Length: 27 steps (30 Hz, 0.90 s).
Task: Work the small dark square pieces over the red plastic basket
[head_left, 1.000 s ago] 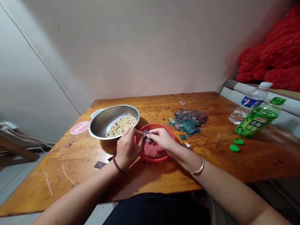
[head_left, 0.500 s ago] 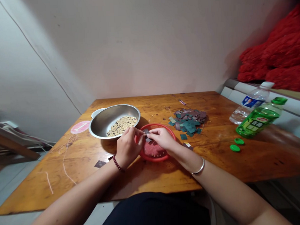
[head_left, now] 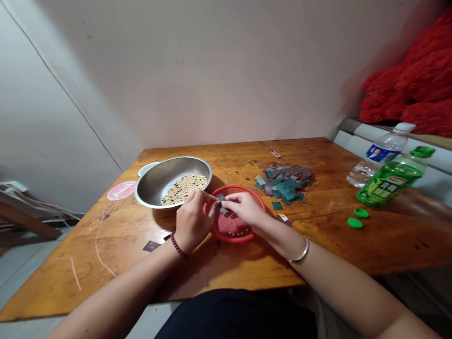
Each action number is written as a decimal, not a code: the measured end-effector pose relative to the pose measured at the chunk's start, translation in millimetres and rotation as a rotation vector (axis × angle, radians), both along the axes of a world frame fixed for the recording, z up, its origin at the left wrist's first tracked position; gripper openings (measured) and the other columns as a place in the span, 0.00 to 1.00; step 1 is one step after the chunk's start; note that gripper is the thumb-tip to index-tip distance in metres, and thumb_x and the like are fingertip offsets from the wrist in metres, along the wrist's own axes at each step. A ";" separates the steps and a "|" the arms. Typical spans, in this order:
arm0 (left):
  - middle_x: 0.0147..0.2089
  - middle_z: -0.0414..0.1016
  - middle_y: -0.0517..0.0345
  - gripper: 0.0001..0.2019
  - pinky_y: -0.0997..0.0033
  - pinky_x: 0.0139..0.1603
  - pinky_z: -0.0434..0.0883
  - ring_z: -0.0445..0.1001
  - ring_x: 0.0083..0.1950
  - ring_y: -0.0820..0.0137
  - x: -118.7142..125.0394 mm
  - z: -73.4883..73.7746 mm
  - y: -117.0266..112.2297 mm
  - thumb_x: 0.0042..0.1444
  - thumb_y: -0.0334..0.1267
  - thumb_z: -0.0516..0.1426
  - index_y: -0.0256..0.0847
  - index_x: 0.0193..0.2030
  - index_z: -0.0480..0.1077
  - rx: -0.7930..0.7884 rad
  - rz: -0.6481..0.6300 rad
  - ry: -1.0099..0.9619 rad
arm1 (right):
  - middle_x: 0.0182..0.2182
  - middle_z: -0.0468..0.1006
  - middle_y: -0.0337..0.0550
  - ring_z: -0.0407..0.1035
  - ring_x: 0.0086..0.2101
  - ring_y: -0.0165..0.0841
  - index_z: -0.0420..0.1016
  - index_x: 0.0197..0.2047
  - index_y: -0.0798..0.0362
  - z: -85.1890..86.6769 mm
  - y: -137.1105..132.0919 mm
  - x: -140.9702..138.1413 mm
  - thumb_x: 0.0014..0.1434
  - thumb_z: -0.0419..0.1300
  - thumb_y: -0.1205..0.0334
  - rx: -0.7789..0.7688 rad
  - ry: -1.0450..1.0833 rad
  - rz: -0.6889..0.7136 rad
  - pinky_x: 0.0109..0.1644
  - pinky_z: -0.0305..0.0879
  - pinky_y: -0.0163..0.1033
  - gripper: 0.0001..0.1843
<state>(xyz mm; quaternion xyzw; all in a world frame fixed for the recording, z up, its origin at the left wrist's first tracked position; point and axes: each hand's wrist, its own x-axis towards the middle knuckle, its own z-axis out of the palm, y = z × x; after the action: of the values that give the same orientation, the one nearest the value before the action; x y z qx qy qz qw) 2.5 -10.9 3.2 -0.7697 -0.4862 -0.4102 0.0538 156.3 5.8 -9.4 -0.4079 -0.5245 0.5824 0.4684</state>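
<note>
Basin (head_left: 149,185) left of basket (head_left: 232,226), squares (head_left: 286,183) right, bottles (head_left: 393,181) farther right, all on table (head_left: 326,245)

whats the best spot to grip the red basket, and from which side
Probably grip the red basket by its near rim, from the person's side: that rounded lip shows bare, while the left hand and right hand overlap its left and right edges.

Right side of the worktop (head_left: 349,244): clear bottle (head_left: 377,153), blue-labelled, beside green bottle (head_left: 391,184); two green discs (head_left: 354,223) lie near the latter's base. Beyond: red heap (head_left: 424,78). Near left edge: flat pink disc (head_left: 121,190). Wall (head_left: 221,64): pale, bare-surfaced.
</note>
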 end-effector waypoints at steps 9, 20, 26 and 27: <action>0.32 0.72 0.61 0.07 0.74 0.31 0.64 0.69 0.33 0.72 -0.3 -2.1 0.7 0.53 0.39 0.57 0.41 0.32 0.61 -0.004 -0.028 0.015 | 0.22 0.74 0.39 0.64 0.23 0.25 0.75 0.26 0.58 1.5 -1.4 0.9 0.44 0.60 0.60 -0.006 -0.023 -0.010 0.30 0.59 0.33 0.09; 0.33 0.72 0.62 0.07 0.75 0.31 0.64 0.68 0.34 0.73 -1.1 -1.1 1.7 0.52 0.37 0.58 0.42 0.32 0.61 -0.020 0.006 0.000 | 0.22 0.74 0.39 0.64 0.23 0.25 0.76 0.27 0.58 -2.8 0.7 1.0 0.46 0.60 0.59 0.011 -0.037 0.001 0.30 0.59 0.33 0.10; 0.33 0.72 0.62 0.07 0.75 0.32 0.64 0.68 0.34 0.73 -1.2 -0.5 2.0 0.52 0.36 0.58 0.42 0.32 0.60 -0.010 -0.007 -0.005 | 0.22 0.74 0.39 0.65 0.23 0.25 0.76 0.27 0.57 -1.2 -0.3 0.1 0.45 0.60 0.59 0.002 -0.039 -0.008 0.30 0.59 0.33 0.10; 0.33 0.72 0.62 0.08 0.75 0.32 0.64 0.69 0.34 0.73 -1.2 -0.5 1.8 0.52 0.36 0.58 0.42 0.32 0.60 -0.009 -0.009 -0.006 | 0.22 0.74 0.39 0.65 0.23 0.26 0.76 0.27 0.58 -1.1 -0.4 0.1 0.45 0.60 0.59 0.003 -0.037 -0.006 0.30 0.59 0.33 0.10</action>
<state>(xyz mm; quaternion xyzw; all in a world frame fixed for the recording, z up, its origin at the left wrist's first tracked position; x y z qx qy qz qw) 1.4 -9.2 2.7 -0.7707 -0.4849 -0.4107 0.0470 156.4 5.4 -10.5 -0.4195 -0.5329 0.5723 0.4610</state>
